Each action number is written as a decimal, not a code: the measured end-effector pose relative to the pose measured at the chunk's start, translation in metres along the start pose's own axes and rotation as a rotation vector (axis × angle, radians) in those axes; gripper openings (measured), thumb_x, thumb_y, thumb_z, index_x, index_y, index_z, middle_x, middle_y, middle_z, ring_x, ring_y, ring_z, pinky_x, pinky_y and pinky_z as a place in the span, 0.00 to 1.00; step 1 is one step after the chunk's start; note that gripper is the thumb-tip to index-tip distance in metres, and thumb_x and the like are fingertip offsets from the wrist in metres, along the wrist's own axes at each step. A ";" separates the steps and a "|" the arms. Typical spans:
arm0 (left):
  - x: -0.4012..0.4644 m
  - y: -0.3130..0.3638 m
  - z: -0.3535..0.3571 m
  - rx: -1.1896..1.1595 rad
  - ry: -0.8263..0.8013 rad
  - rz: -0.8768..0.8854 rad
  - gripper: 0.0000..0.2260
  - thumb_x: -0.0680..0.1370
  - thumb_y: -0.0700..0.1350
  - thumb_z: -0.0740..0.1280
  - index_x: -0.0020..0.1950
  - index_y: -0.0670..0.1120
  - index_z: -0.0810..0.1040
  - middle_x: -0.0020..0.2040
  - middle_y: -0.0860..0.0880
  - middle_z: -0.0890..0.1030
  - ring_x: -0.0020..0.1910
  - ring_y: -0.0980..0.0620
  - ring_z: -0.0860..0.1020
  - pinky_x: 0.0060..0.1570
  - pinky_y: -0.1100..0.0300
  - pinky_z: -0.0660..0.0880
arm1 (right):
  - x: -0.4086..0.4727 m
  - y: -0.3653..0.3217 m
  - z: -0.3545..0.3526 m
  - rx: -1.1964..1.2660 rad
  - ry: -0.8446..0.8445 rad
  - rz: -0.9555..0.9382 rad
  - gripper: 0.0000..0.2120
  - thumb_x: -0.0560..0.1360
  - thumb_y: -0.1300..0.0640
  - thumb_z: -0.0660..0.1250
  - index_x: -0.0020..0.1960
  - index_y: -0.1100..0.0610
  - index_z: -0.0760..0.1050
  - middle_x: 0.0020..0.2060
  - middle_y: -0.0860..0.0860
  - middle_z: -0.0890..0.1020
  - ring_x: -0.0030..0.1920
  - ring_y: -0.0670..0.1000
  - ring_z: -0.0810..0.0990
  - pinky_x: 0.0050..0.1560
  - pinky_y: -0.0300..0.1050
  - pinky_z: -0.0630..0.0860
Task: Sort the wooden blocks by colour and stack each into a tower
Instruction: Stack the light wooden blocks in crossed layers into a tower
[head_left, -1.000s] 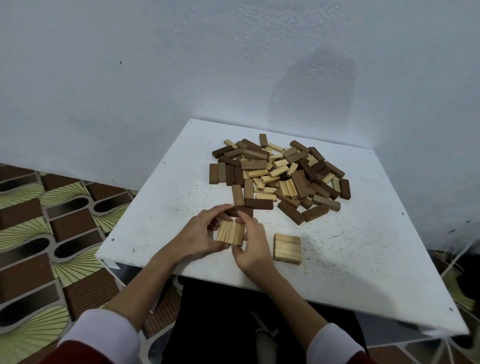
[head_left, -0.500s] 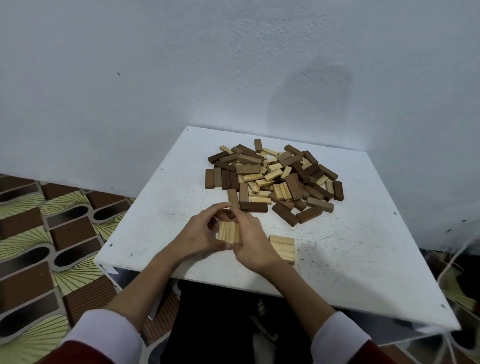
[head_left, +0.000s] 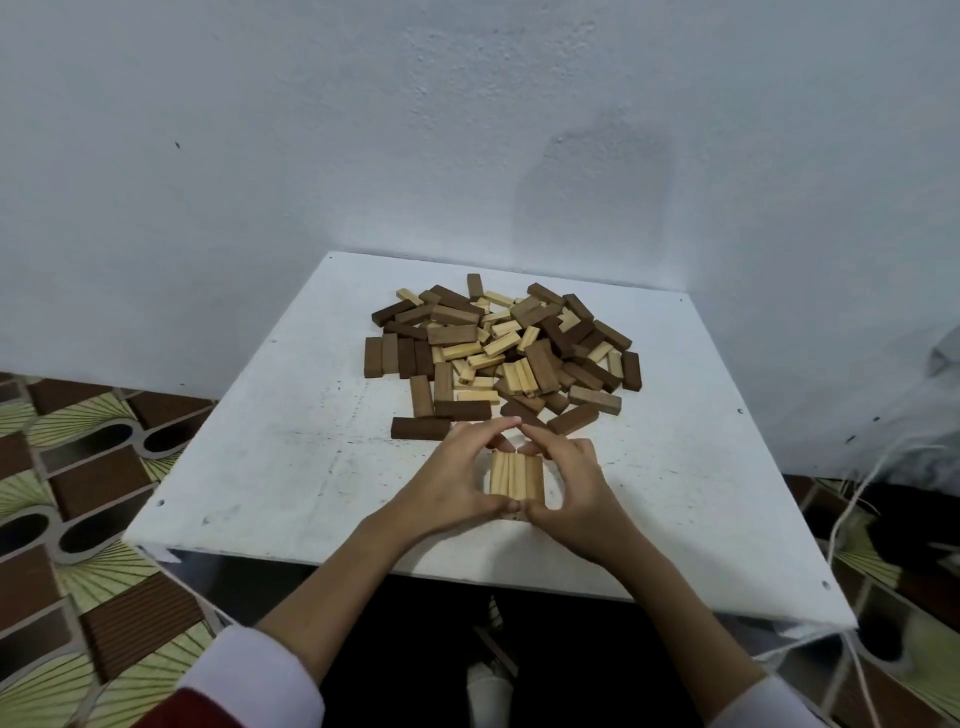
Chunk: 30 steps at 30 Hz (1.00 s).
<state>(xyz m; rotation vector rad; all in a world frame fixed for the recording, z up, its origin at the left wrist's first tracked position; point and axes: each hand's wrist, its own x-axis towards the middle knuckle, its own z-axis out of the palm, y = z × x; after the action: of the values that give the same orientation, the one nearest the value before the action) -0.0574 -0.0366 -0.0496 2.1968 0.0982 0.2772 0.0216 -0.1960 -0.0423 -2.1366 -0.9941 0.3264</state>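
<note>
A heap of dark brown and light wooden blocks (head_left: 501, 348) lies on the far half of the white table (head_left: 270, 467). In front of it, a row of three light blocks (head_left: 517, 477) lies side by side, apparently on top of a low light stack whose lower part is hidden. My left hand (head_left: 452, 483) presses the row from the left and my right hand (head_left: 576, 491) from the right, fingertips meeting behind it. A single dark block (head_left: 421, 428) lies just left of my left hand.
The table stands against a pale wall (head_left: 467, 130). Patterned floor tiles (head_left: 78, 467) show to the left, and cords (head_left: 857, 499) hang near the table's right edge. Bare tabletop lies left and right of my hands.
Both hands carried the row of light blocks to the right, onto the spot where the small light stack stood. A dark block now lies alone to the left.
</note>
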 end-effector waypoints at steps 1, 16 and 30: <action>-0.001 -0.001 0.002 0.000 -0.005 -0.004 0.37 0.65 0.45 0.78 0.70 0.54 0.66 0.54 0.59 0.75 0.55 0.66 0.65 0.52 0.78 0.60 | -0.001 0.003 0.001 0.002 -0.006 -0.006 0.35 0.66 0.56 0.68 0.70 0.46 0.62 0.55 0.40 0.72 0.57 0.45 0.63 0.60 0.56 0.69; -0.011 -0.012 0.010 -0.070 -0.024 -0.100 0.38 0.65 0.47 0.79 0.71 0.57 0.64 0.60 0.59 0.75 0.61 0.68 0.69 0.57 0.77 0.64 | -0.006 0.024 0.008 0.088 -0.027 -0.019 0.42 0.66 0.61 0.75 0.73 0.50 0.55 0.60 0.43 0.69 0.62 0.43 0.63 0.60 0.32 0.61; -0.009 -0.009 0.013 -0.083 -0.014 -0.145 0.38 0.66 0.46 0.78 0.71 0.57 0.63 0.55 0.63 0.73 0.58 0.66 0.70 0.56 0.73 0.69 | -0.005 0.022 0.009 0.122 -0.006 -0.003 0.41 0.67 0.62 0.75 0.73 0.49 0.57 0.56 0.40 0.71 0.63 0.47 0.66 0.63 0.45 0.68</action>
<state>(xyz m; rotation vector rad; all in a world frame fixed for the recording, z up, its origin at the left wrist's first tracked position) -0.0628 -0.0424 -0.0657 2.0971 0.2330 0.1817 0.0256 -0.2043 -0.0648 -2.0251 -0.9560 0.3829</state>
